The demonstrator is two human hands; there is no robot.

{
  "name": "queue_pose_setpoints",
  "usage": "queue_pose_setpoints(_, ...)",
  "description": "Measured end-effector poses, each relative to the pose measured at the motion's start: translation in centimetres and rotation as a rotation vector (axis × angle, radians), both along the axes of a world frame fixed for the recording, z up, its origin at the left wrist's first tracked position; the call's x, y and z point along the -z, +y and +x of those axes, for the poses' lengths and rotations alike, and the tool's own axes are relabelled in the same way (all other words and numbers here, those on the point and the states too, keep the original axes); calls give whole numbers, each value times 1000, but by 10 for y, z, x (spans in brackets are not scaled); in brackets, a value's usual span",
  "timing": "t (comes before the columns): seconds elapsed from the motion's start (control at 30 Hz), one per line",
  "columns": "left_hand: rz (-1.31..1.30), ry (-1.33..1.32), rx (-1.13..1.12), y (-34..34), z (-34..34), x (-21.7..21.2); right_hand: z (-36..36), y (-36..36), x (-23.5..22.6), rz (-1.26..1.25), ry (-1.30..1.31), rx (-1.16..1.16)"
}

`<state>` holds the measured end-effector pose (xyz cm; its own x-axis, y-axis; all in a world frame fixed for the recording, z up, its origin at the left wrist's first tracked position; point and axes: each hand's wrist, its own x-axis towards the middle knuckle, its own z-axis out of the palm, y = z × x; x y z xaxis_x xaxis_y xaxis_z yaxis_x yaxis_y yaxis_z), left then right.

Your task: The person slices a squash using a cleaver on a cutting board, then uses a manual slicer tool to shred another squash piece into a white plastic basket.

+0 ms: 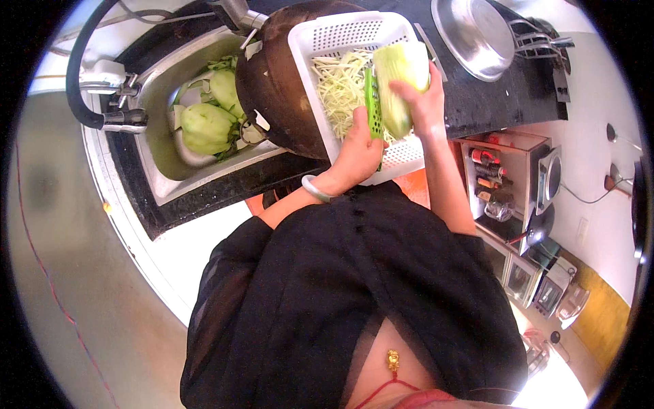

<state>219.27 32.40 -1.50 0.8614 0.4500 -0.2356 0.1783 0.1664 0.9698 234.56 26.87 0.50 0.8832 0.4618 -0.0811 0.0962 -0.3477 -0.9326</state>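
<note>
My left hand (360, 151) is closed round the lower end of a bright green hand-held grater (372, 102), which stands on edge over a white perforated plastic basket (351, 31). In my right hand (421, 102) is a large, pale green, peeled vegetable (400, 67), gourd-like in shape. Its side lies right beside the grater's face; whether the two touch I cannot tell. A heap of thin pale green shreds (340, 82) fills the left part of the basket. A pale bracelet (315, 189) circles my left wrist.
Left of the basket, a big dark round pot lid (276, 75) overlaps the sink (160, 167). Large green vegetables (206, 128) and leafy scraps lie in the sink, below a black hose tap (122, 121). At the right, a steel basin (473, 34) and slotted utensils (538, 41) rest on the black counter.
</note>
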Motion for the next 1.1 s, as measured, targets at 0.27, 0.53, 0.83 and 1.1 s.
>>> queue_pose_setpoints(0.27, -383, -97, -105, 14, -1, -6, 21, 5, -34, 17, -63, 1)
queue_pose_setpoints(0.53, 2, -67, 65, 1, -17, -3, 14, 9, 2, 67, 8, 49)
queue_pose_setpoints(0.83, 133, -165, -202, 23, 1, 0, -32, -7, -24, -124, -194, -93)
queue_pose_setpoints(1.1, 266, -66, 43, -3, -21, -1, 34, 29, -8, -58, -291, 88)
